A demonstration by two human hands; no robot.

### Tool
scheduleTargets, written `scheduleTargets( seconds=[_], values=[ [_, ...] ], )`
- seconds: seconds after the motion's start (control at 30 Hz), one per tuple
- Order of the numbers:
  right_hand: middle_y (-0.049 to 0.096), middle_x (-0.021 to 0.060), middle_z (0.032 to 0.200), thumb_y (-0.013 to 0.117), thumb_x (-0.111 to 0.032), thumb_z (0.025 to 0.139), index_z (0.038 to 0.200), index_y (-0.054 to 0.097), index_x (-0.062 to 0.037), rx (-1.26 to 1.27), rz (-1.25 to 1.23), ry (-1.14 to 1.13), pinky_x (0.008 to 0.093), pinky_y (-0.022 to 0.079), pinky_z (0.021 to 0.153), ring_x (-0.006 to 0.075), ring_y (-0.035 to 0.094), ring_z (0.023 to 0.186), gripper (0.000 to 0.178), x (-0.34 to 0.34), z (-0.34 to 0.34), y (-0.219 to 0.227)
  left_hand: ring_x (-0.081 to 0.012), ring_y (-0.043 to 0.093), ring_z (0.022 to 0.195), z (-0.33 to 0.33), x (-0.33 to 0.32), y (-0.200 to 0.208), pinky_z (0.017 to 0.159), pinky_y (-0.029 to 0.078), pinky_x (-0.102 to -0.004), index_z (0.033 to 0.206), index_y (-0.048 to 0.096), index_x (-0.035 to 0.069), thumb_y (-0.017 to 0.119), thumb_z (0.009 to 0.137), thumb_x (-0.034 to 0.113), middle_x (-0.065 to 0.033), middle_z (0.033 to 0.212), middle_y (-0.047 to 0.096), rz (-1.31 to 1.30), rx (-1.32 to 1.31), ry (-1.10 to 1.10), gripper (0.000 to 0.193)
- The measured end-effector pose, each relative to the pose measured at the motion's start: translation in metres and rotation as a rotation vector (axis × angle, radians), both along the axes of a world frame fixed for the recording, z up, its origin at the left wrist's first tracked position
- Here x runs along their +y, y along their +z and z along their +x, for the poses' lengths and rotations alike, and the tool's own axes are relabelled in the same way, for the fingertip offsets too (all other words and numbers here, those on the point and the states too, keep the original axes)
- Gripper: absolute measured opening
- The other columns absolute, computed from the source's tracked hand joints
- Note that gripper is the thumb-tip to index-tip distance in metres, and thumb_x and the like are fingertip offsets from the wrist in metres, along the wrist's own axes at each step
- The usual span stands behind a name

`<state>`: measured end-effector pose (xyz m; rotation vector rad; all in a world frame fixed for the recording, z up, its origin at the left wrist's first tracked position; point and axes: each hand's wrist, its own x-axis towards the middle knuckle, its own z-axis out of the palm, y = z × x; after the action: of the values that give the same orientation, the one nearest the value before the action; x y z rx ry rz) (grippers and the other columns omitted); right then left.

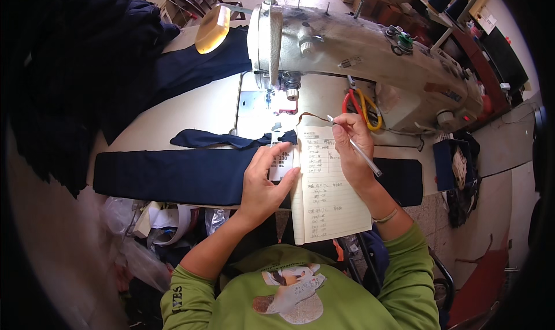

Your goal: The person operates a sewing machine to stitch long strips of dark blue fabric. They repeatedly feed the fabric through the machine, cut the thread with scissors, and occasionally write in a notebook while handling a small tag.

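Observation:
My right hand [355, 142] is closed around a slim white pen [365, 159], slanted above the upper right of an open lined notebook [335, 214]. Handwritten lines fill parts of the page. At the notebook's left edge, my left hand [261, 180] has its thumb and fingers curved about a white printed paper tag [281, 167], holding it against dark navy cloth. That folded navy cloth [167, 174] lies flat along the table's front edge, running under the left hand and notebook. A narrow navy strip [214, 138] rests just beyond it.
A sewing machine [341, 47] stands behind the notebook, its needle area brightly lit. Scissors with red and yellow handles [361, 107] lie by its base. A large heap of navy cloth [87, 58] rises at the left. Plastic bags [141, 260] hang below the table [191, 119].

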<state>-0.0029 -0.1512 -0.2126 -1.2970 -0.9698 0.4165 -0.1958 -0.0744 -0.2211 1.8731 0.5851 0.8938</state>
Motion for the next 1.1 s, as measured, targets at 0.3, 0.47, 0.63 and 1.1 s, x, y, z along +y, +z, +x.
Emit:
scheduleTargets(
  seconds=[0.3, 0.47, 0.63, 1.1],
  values=[
    [0.058, 0.0058, 0.08, 0.065, -0.008, 0.097, 0.106, 0.061, -0.0014, -0.363, -0.25, -0.07, 0.027, 0.046, 0.065, 0.0123, 0.053, 0.071, 0.011, -0.034, 0.014, 0.036, -0.0181, 0.06, 0.104, 0.0, -0.001, -0.001, 0.088, 0.05, -0.0277, 0.13, 0.057, -0.004, 0.077, 0.083, 0.003, -0.0122, 0.113, 0.059, 0.018, 0.037, 0.036, 0.051],
    [0.059, 0.015, 0.076, 0.071, -0.017, 0.093, 0.098, 0.055, -0.0042, -0.777, -0.4, -0.201, 0.0391, 0.05, 0.058, 0.0356, 0.064, 0.067, 0.021, -0.083, 0.0, 0.051, -0.0169, 0.06, 0.105, 0.001, 0.002, -0.004, 0.085, 0.055, -0.0268, 0.137, 0.05, -0.005, 0.079, 0.084, 0.006, -0.0127, 0.118, 0.053, 0.094, 0.062, 0.033, 0.062],
    [0.051, 0.0173, 0.068, 0.074, -0.017, 0.09, 0.089, 0.048, -0.0037, -0.664, -0.708, -0.233, 0.0389, 0.042, 0.052, 0.0347, 0.055, 0.057, 0.029, -0.15, -0.041, 0.041, -0.0154, 0.065, 0.097, 0.003, -0.001, 0.011, 0.076, 0.061, -0.0246, 0.142, 0.045, -0.005, 0.079, 0.084, 0.007, -0.0126, 0.121, 0.05, -0.062, 0.079, -0.009, 0.069],
    [0.038, 0.0, 0.092, 0.07, -0.017, 0.096, 0.096, 0.037, -0.0095, 0.197, -0.166, -0.286, 0.0231, 0.037, 0.083, 0.0091, 0.036, 0.087, 0.034, -0.165, -0.078, -0.037, -0.0226, 0.069, 0.099, -0.002, -0.01, 0.013, 0.078, 0.061, -0.0276, 0.15, 0.03, -0.004, 0.075, 0.083, -0.001, -0.0135, 0.131, 0.039, -0.298, -0.066, -0.041, 0.081]
  ],
)
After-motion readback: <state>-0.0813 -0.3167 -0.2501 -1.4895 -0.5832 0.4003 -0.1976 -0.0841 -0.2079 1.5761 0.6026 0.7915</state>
